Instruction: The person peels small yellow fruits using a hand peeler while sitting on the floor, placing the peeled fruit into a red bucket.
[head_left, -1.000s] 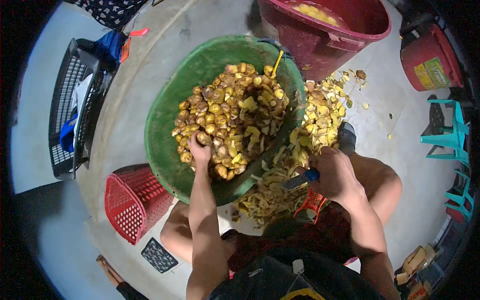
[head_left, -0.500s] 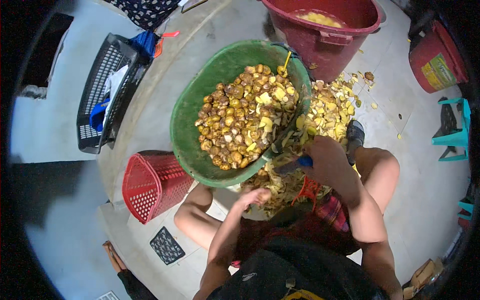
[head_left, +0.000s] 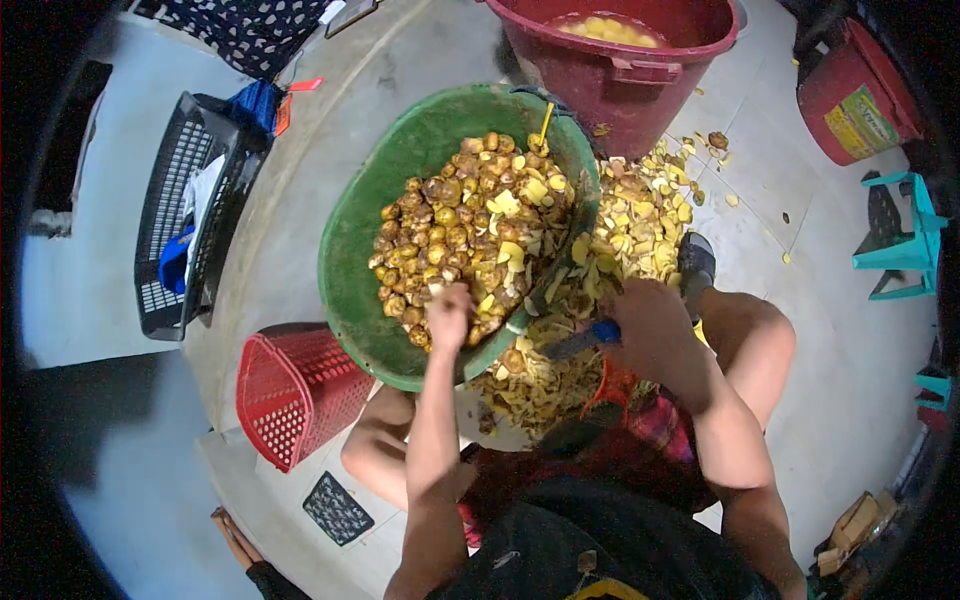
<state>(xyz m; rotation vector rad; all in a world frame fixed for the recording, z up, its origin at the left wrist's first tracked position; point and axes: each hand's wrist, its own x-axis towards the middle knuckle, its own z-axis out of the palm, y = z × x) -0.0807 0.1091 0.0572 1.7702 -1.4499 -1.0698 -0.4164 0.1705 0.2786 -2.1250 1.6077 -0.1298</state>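
Bare forearms, bare knees, dark top, seemingly red-patterned shorts.

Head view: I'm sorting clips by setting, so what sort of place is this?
Probably a home yard or informal food-prep spot on a bare concrete floor: a green basin of small tubers, a heap of yellow peelings, and a red tub holding peeled pieces.

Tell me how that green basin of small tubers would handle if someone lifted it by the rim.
The green basin looks heaped with small tubers, so it is probably heavy. Its thin plastic rim may flex under that load. It already sits tilted toward the left hand, so loose tubers would likely roll and spill.
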